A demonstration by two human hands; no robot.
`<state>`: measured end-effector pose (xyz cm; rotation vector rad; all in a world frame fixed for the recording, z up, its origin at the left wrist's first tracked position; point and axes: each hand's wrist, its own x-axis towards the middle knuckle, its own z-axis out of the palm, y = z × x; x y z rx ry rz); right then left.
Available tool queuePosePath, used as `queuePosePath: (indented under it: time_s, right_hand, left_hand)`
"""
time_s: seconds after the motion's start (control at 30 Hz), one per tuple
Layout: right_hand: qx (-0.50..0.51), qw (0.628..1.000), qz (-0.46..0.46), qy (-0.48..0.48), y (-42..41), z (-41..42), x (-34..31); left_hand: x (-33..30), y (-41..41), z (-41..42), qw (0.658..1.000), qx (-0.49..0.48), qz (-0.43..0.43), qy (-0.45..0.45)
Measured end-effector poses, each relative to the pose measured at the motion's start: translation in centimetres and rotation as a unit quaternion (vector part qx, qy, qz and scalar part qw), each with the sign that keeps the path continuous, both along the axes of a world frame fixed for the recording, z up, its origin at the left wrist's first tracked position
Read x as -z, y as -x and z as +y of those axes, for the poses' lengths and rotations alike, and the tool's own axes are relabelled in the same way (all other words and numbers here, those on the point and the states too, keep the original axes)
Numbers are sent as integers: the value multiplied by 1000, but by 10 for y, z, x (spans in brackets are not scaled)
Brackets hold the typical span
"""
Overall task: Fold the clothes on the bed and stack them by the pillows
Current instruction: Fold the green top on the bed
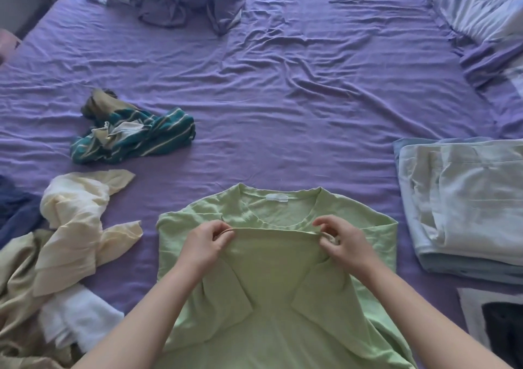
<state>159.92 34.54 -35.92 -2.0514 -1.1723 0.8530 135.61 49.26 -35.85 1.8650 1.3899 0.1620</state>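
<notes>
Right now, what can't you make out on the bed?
- Green shirt: lower part cut off by the bottom edge, head view.
- Folded stack: right side cut off by the frame edge.
- Pillows: blurred, cropped at the corner.
- Dark blue cloth: cut off left.

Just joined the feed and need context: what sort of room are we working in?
Most likely a bedroom. The work surface is a bed with a wrinkled purple fitted sheet, a pale patterned pillow lies at the far right, and loose laundry surrounds the light green cotton T-shirt.
</notes>
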Motion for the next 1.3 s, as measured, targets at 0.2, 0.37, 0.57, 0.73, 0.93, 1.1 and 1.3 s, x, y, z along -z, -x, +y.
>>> queuePosePath:
  time_s: [0.2,0.37,0.57,0.73,0.93,1.1,1.3]
  right_hand:
    - [48,998,50,0,-4,16,5]
    - [82,996,35,-26,-23,42,-1]
    - [60,996,-66,24,-39,88,32]
    - [29,983,-178,-30,-17,63,37]
    - [-75,963,-258,-17,7,-18,30]
    - [-156,949,-271,33,9,-41,36]
    - [24,960,-265,-83,-10,-44,26]
  left_hand:
    - [-3,-11,21,998,-37,-42,28]
    - [-5,-30,57,997,-27,-69,14]
    - [27,-61,88,1000,22,11,-12]
    - [35,-59,55,971,76,118,-192]
    - [19,-65,-23,927,270,-4,-259]
    - [31,-80,-66,936,311,43,-157]
    - [36,-117,-79,945,276,118,-134]
